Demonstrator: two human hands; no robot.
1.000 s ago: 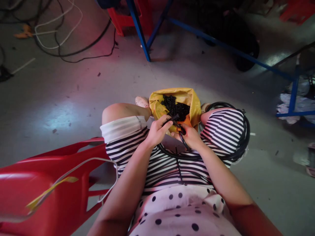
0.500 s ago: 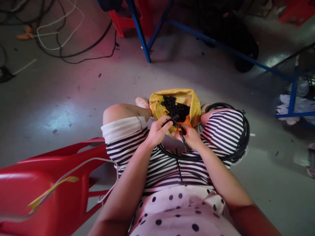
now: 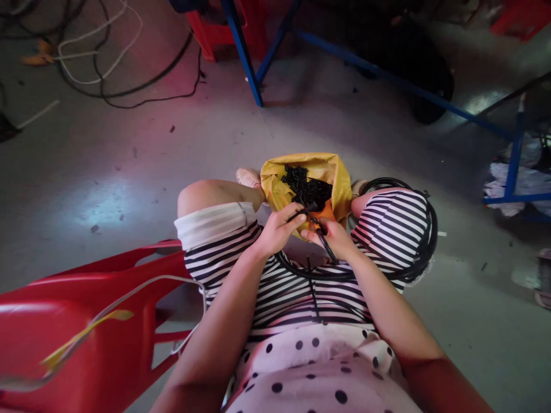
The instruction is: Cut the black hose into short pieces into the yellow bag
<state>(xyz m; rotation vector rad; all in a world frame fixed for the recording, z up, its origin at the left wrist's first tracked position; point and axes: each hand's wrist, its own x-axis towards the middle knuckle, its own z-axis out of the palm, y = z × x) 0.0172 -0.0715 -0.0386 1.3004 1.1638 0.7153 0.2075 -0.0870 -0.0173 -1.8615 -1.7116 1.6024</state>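
Note:
I sit with striped shorts over my knees. My left hand [image 3: 275, 232] pinches a small black ribbed sleeve [image 3: 301, 211] between thumb and fingers. My right hand [image 3: 333, 240] is closed on the end of a black cable [image 3: 322, 244], and the two hands meet just in front of a yellow bag [image 3: 340, 180]. The bag stands between my feet and holds several small black pieces [image 3: 306, 189]. The cable runs in a coil [image 3: 424, 252] over my lap and around my right knee.
A red plastic chair [image 3: 86, 321] with a white cord stands at my left. Blue metal frame legs [image 3: 245, 57] cross the floor ahead and at the right. Loose cables [image 3: 107, 69] lie on the concrete at the far left. A red stool [image 3: 224, 28] stands beyond.
Both hands stay together at the bag's mouth; the fingers have shifted slightly on the sleeve and cable end. The view has tipped a little.

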